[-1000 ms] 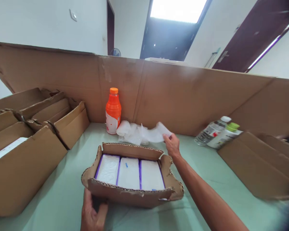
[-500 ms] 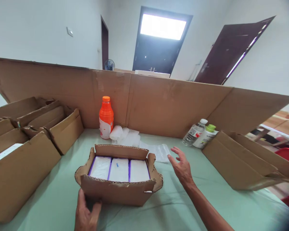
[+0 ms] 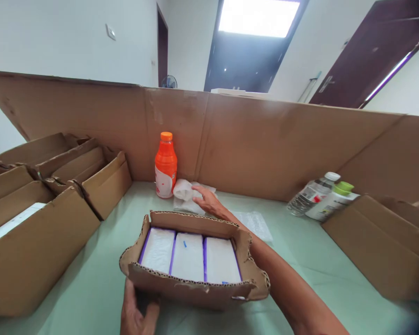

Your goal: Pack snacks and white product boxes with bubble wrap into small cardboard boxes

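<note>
A low cardboard tray (image 3: 181, 284) with torn edges sits in front of me on the green table. Three white packs with purple edges (image 3: 188, 256) lie side by side inside it. My left hand (image 3: 137, 311) grips the tray's near left wall. My right hand (image 3: 207, 202) reaches past the tray's far wall, fingers spread, onto a crumpled pile of white plastic wrap (image 3: 186, 193). A flat sheet of clear plastic (image 3: 254, 223) lies just right of that arm.
An orange bottle (image 3: 165, 165) stands by the tall cardboard wall (image 3: 265, 144). Open cardboard boxes (image 3: 38, 223) line the left side. A clear bottle (image 3: 310, 193) and a green-capped white bottle (image 3: 330, 200) lie at the right, beside another cardboard box (image 3: 380, 246).
My right hand let go of the plastic sheet, which dropped flat on the table, then swung left onto the crumpled wrap beside the orange bottle. My left hand kept hold of the tray.
</note>
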`<action>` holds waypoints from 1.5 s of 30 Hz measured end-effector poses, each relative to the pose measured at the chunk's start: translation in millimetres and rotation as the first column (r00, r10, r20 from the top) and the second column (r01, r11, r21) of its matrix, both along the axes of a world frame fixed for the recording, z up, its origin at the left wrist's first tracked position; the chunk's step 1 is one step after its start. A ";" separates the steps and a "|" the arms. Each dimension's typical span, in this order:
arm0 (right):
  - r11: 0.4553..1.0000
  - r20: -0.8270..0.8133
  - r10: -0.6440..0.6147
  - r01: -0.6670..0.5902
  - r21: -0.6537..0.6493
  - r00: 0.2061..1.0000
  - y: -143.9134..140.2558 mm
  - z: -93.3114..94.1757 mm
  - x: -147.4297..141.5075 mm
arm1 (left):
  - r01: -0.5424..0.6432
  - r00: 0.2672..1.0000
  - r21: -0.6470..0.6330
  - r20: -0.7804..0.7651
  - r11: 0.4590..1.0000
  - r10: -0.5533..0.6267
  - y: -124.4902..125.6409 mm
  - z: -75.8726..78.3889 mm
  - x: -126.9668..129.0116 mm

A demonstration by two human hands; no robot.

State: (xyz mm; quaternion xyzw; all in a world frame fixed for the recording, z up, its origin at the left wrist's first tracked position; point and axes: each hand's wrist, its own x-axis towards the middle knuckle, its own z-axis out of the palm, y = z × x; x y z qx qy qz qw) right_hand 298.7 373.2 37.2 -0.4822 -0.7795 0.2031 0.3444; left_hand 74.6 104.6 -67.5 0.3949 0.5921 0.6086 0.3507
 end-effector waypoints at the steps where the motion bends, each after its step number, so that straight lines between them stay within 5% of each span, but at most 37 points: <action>1: 1.000 -0.024 -0.030 0.030 0.002 0.999 0.8 0.3 1.4 | 0.000 1.000 -0.011 0.003 1.000 0.000 -0.1 0.4 0.4; 5: 0.987 -0.092 -0.155 0.158 0.021 0.984 -19.2 10.9 34.6 | 0.016 1.000 -0.014 -0.002 1.000 -0.016 0.4 4.5 0.6; 9: 0.989 -0.055 -0.149 0.149 -0.001 0.987 -43.7 24.7 61.2 | 0.043 0.999 0.011 -0.021 0.999 -0.043 2.0 9.1 -1.3; 17: 0.996 -0.113 -0.014 0.003 -0.093 0.993 -7.4 19.3 0.6 | 0.004 0.999 0.035 -0.048 0.999 -0.002 3.3 10.3 2.6; 20: 0.990 -0.226 -0.092 0.065 -0.124 0.970 5.4 16.2 -5.8 | -0.005 1.000 0.028 -0.025 1.000 0.005 4.4 6.7 1.3; 23: 0.961 -0.340 -0.263 0.217 -0.169 0.903 -3.6 16.5 19.6 | 0.019 1.000 0.005 0.001 1.000 -0.019 4.9 6.3 -2.0; 31: 0.773 -0.284 -0.606 0.466 -0.430 0.743 -130.8 7.4 117.9 | 0.044 0.999 -0.026 -0.031 0.999 -0.045 2.3 32.5 -5.0; 36: 0.700 -0.189 -0.695 0.594 -0.397 0.694 -223.4 -3.7 138.8 | 0.052 0.997 0.006 -0.052 0.999 -0.052 2.5 36.7 -6.2; 39: 0.781 -0.152 -0.604 0.541 -0.312 0.783 -268.2 -16.3 121.3 | 0.052 0.996 0.002 -0.076 0.999 -0.052 0.3 41.2 -5.8; 42: 0.897 -0.141 -0.365 0.307 -0.317 0.920 -291.7 -28.2 79.8 | 0.058 0.995 -0.009 -0.078 0.998 -0.059 -3.0 48.5 -4.0; 45: 0.918 -0.196 -0.226 0.142 -0.370 0.954 -289.8 -30.9 38.9 | 0.067 0.994 -0.010 -0.085 0.998 -0.068 -2.2 53.7 -4.2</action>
